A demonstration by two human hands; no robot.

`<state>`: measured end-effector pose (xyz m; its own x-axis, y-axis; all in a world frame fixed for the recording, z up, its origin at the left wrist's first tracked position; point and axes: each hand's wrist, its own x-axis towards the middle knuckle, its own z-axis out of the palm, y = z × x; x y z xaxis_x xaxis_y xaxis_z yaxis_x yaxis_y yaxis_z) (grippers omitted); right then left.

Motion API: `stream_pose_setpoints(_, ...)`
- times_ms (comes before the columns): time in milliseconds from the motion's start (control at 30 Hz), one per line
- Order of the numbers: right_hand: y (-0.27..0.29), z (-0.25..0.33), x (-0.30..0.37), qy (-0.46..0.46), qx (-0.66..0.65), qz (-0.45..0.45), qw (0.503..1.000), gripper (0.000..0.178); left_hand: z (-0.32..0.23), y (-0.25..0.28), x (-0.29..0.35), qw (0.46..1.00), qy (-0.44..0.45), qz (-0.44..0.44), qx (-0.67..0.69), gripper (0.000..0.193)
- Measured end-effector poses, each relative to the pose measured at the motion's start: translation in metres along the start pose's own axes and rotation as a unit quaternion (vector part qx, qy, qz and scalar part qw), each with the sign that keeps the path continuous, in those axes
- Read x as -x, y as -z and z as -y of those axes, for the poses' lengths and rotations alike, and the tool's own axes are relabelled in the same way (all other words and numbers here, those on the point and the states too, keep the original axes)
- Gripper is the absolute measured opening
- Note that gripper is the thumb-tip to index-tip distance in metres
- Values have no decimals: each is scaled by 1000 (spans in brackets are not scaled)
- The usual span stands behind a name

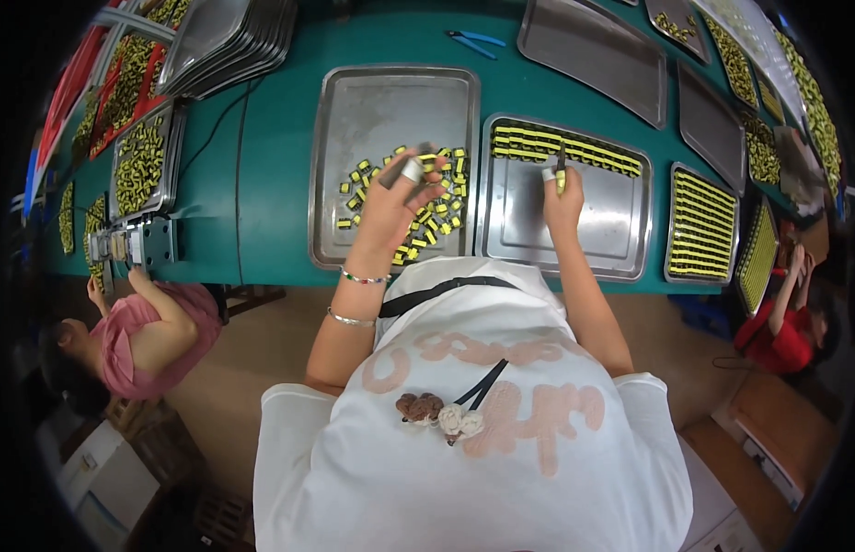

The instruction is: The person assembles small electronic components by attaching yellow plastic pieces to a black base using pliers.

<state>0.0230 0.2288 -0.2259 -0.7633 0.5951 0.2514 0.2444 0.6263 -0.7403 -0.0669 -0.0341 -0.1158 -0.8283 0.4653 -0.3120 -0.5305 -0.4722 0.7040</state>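
Note:
My left hand [393,204] is raised over a metal tray [363,97] of loose small black-and-yellow blocks [431,224]. Its fingers, one with a white cover, are closed around one such block [428,163]; motion blurs the fingertips. Over the tray [565,241] on the right is my right hand [563,195], also with a white finger cover. It grips a thin dark-tipped tool with a yellow part [562,175], whose kind I cannot make out. The tip points at rows of black-and-yellow blocks [524,145] lined up along that tray's far edge.
Blue-handled pliers [476,42] lie beyond the trays on the green table [280,175]. A tray stack [227,46] stands far left; a filled tray [702,224] lies at right. One person in pink [160,340] works at left, another in red [784,331] at right.

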Motion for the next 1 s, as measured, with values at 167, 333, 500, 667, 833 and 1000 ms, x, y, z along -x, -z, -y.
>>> stream_pose_setpoints(167, 53, 91, 10, -221, -227, 247, 916, 15, -6, -34, 20, 998, 49, 47, 20, 27)
stream_pose_setpoints(333, 86, 146, 13, 10, -232, 290, 928, 16, -19, -67, 30, 997, 21, 69, 1, 28)
stream_pose_setpoints(500, 110, 180, 8, 88, -169, 259, 947, 17, -34, -82, 41, 996, 16, 80, -34, 29)
stream_pose_setpoints(667, 115, 188, 13, 165, -126, 231, 951, 20, -39, -83, 56, 997, 12, 80, -8, 33)
stream_pose_setpoints(833, 121, 196, 15, 162, -121, 217, 955, 21, -40, -84, 65, 997, -2, 83, 10, 37)
stream_pose_setpoints(1000, 122, 201, 10, 178, -117, 208, 955, 22, -39, -85, 68, 997, -11, 79, -10, 39)
